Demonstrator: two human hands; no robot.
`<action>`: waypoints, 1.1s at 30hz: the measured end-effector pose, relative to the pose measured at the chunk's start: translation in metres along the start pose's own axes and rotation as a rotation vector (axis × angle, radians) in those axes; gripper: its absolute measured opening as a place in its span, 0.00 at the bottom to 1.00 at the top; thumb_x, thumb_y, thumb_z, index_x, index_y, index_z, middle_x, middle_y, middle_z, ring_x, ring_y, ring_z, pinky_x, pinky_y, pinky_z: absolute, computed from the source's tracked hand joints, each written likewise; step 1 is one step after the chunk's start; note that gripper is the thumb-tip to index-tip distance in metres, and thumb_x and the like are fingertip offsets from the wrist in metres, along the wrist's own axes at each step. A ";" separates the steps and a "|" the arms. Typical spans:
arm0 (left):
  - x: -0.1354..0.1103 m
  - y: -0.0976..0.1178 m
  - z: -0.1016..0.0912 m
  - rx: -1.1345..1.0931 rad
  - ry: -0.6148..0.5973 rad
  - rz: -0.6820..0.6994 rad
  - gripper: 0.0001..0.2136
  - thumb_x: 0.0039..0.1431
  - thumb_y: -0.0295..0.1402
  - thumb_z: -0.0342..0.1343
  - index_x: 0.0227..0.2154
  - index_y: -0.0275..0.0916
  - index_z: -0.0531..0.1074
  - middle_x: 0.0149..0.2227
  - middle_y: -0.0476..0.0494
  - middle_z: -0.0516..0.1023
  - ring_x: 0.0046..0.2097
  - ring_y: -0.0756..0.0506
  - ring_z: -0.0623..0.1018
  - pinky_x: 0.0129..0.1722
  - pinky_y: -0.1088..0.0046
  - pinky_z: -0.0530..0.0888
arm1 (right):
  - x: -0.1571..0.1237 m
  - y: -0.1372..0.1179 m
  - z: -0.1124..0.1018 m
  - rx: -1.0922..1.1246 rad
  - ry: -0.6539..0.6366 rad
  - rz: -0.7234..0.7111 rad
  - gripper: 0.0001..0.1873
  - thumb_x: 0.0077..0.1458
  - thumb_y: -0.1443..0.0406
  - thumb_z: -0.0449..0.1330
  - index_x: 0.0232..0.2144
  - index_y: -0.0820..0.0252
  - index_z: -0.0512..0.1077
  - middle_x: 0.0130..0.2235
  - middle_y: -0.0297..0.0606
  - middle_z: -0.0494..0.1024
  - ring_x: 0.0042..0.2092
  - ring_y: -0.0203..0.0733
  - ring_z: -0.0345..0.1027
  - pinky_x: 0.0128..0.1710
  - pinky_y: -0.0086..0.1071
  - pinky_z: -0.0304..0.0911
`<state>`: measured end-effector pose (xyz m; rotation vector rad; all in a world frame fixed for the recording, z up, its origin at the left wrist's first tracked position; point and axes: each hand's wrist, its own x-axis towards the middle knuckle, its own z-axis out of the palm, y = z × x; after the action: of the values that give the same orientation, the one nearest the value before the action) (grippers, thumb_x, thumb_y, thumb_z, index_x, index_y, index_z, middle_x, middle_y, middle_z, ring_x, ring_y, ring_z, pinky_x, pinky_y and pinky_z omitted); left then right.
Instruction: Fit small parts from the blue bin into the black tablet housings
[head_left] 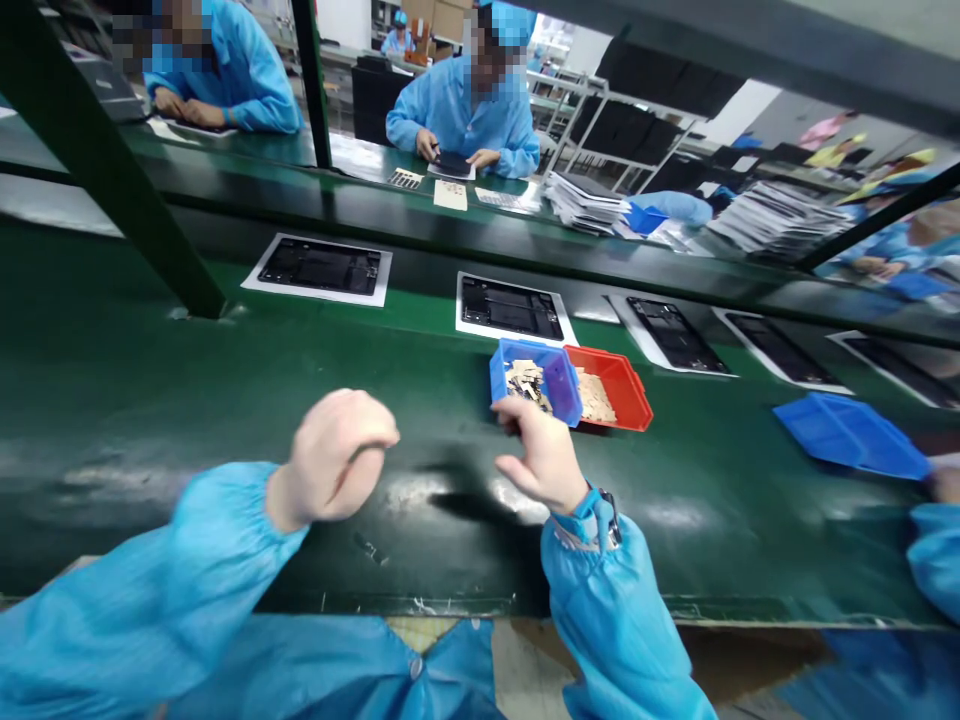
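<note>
My left hand (339,455) hovers over the green conveyor belt (187,400), curled into a loose fist; I see nothing in it. My right hand (541,455) reaches to the near edge of a small blue bin (559,385) of small parts, fingers pinched together at its rim; what they pinch is too small to make out. A red bin (622,385) with pale parts sits touching the blue bin's right side. Both arms wear blue sleeves.
Dark tablet-like panels on white sheets (316,268) (511,308) lie along the belt's far side, more to the right. A blue tray (851,435) lies at right near another person's sleeve (937,550). Two workers in blue sit across. A green post (112,170) slants at left.
</note>
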<state>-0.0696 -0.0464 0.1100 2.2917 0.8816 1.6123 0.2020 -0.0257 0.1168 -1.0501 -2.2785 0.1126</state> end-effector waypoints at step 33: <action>-0.034 -0.051 0.093 -0.301 -0.440 -0.534 0.05 0.61 0.30 0.43 0.36 0.38 0.64 0.25 0.52 0.65 0.26 0.52 0.66 0.28 0.77 0.63 | -0.004 0.098 0.017 -0.397 -0.018 0.874 0.07 0.54 0.63 0.56 0.33 0.62 0.70 0.28 0.42 0.76 0.32 0.46 0.71 0.29 0.34 0.62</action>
<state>-0.0108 -0.0095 0.0231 1.8737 0.9490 0.9003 0.2589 0.0412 0.0697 -2.1948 -1.7259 0.0197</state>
